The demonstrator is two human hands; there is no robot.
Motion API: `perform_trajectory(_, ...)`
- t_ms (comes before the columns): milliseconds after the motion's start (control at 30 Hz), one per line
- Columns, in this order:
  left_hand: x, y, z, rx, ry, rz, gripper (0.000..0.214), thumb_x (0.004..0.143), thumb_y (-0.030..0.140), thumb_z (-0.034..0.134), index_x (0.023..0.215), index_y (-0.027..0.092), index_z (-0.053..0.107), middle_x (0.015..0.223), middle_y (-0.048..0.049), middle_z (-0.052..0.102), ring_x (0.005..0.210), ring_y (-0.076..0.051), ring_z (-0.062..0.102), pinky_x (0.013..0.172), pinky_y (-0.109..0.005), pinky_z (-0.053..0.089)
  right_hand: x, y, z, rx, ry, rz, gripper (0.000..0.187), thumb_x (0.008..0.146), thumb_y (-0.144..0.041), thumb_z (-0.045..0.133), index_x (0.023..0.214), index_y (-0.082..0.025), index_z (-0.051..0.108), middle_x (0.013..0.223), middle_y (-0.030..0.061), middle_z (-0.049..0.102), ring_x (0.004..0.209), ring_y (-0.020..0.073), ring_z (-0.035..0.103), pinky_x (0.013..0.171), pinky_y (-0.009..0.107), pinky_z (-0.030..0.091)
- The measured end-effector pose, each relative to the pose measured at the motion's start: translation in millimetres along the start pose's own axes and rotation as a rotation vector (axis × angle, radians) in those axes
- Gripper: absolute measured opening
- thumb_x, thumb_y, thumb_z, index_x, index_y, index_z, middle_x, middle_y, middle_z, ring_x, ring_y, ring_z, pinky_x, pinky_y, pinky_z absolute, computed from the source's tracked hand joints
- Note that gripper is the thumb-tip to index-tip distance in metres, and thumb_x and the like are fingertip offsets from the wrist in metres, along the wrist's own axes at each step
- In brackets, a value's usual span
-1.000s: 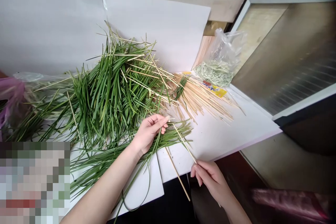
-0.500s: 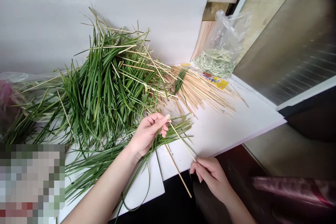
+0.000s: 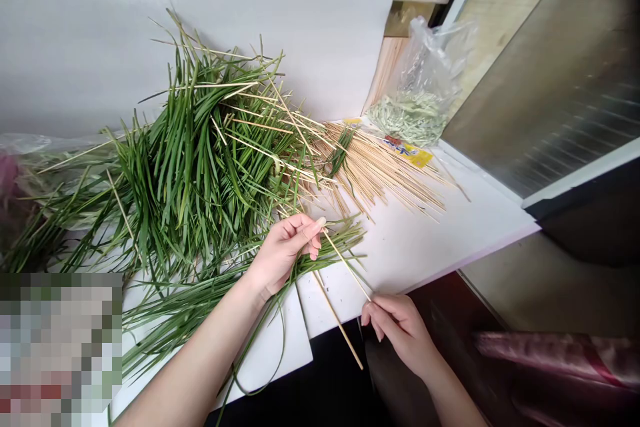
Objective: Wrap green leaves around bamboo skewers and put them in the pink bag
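A thin bamboo skewer slants between my hands. My left hand pinches its upper end between thumb and fingers; whether a chive is in that pinch too is hidden. At the lower end, my right hand has its fingers closed on the skewer. Beneath my left hand lies a loose row of long green chives. A second skewer sticks out over the table's front edge from under these chives. Behind my left hand rises a big heap of chives, with several skewers among the leaves.
Many bamboo skewers lie fanned out right of the heap. A clear plastic bag with pale green shreds stands behind them, near a yellow wrapper. The white table meets a glass-panelled frame at right.
The view has shifted very slightly. Both hands keep their hold on the skewer, almost unmoved.
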State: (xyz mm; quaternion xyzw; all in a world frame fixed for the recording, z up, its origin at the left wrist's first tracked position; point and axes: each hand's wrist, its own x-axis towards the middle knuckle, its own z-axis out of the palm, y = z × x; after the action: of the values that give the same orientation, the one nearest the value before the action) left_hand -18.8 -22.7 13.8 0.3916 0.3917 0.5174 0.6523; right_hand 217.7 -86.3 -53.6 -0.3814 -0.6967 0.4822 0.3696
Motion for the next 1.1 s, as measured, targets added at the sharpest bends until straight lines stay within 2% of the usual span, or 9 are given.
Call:
perform_trajectory(567,-0.9,-0.8,1.5,0.093,-0.053,0.017,0.035,0.082,0.041,0.078,0.068,0.014,0.059,0.059,0.0022,0.061,0.050,-0.007,0.052,0.053,-0.020,0.042,0.2,-0.4,-0.9,-0.026,-0.011,-0.004,0.041,0.105,-0.029,0.046,0.069,-0.020,0.062,0.052,-0.0038,0.049,0.047,0.0155,0.051,0.053,0.026,0.040)
perform_trajectory(767,-1.2,2.6,3.2,0.168,0.035,0.110,0.030,0.079,0.040,0.081,0.081,0.013,0.070,0.072,-0.0018,0.067,0.059,-0.009,0.057,0.059,-0.022,0.048,-0.2,1.0,0.0,-0.014,0.005,0.000,0.042,0.106,-0.032,0.046,0.069,-0.020,0.062,0.051,-0.0040,0.049,0.046,0.0156,0.050,0.053,0.026,0.039)
perform_trajectory(900,-1.6,0.7,3.7,0.180,0.040,0.097,0.029,0.074,0.038,0.084,0.074,0.012,0.071,0.068,-0.0011,0.066,0.058,-0.009,0.055,0.059,-0.022,0.046,-0.6,1.4,0.0,-0.002,0.006,-0.012,0.040,0.105,-0.027,0.046,0.069,-0.020,0.061,0.052,-0.0045,0.048,0.047,0.0151,0.050,0.055,0.026,0.038)
perform_trajectory(1100,-1.6,-4.5,3.6,0.196,0.006,0.084,0.029,0.076,0.037,0.082,0.069,0.013,0.069,0.064,-0.0006,0.065,0.057,-0.009,0.053,0.060,-0.022,0.044,-1.7,1.6,-0.5,-0.014,0.000,-0.024,0.038,0.104,-0.024,0.046,0.070,-0.020,0.062,0.052,-0.0048,0.049,0.047,0.0148,0.050,0.055,0.025,0.038)
